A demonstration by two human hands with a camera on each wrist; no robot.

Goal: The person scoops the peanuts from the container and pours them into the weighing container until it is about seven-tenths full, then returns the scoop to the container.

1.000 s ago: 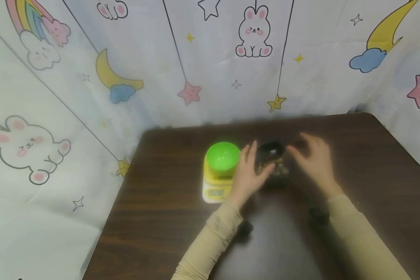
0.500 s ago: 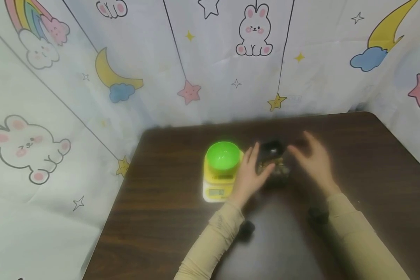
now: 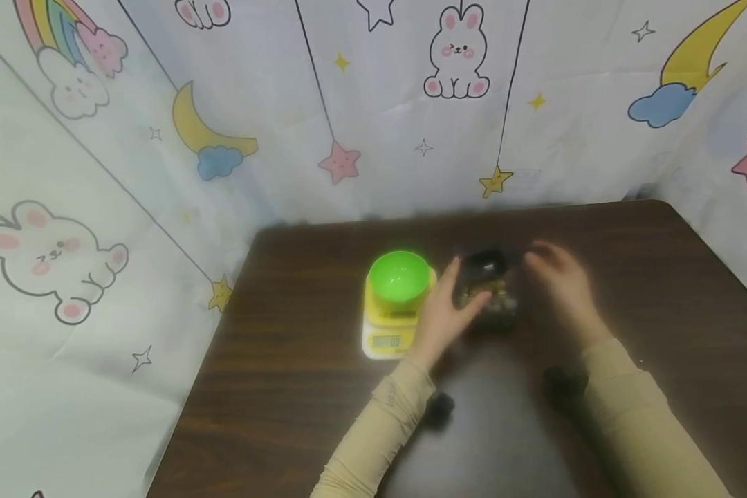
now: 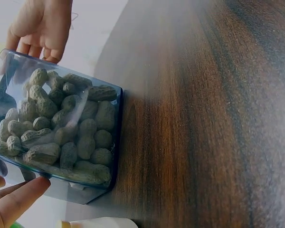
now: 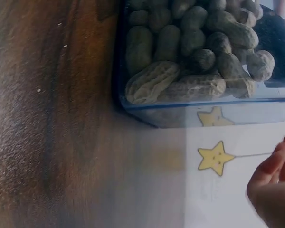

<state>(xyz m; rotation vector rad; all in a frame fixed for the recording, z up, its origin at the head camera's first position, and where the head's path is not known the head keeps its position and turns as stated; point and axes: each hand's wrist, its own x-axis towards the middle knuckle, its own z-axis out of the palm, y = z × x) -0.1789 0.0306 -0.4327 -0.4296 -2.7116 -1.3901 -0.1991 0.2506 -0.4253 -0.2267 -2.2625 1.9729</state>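
A clear plastic container [image 3: 504, 315] of unshelled peanuts [image 4: 69, 128] stands on the table right of a kitchen scale. A dark rounded piece [image 3: 485, 264] shows in its upper part, its kind unclear. My left hand [image 3: 445, 311] is at the container's left side, fingers extended and thumb reaching across its front; in the left wrist view a fingertip touches the wall. My right hand [image 3: 563, 283] is apart from the container, to its right, holding nothing visible, fingers loosely bent. In the right wrist view that hand [image 5: 275, 185] is partly cut off.
The yellow and white kitchen scale [image 3: 380, 344] carries a green bowl [image 3: 400, 277] and stands close to my left hand. A white cloth with cartoon prints [image 3: 380, 104] hangs behind the brown table [image 3: 274, 332].
My right hand has drawn slightly away from the container, to the right, with its fingers more bent. My left hand has stayed at the container's side. The scale and bowl have not moved.
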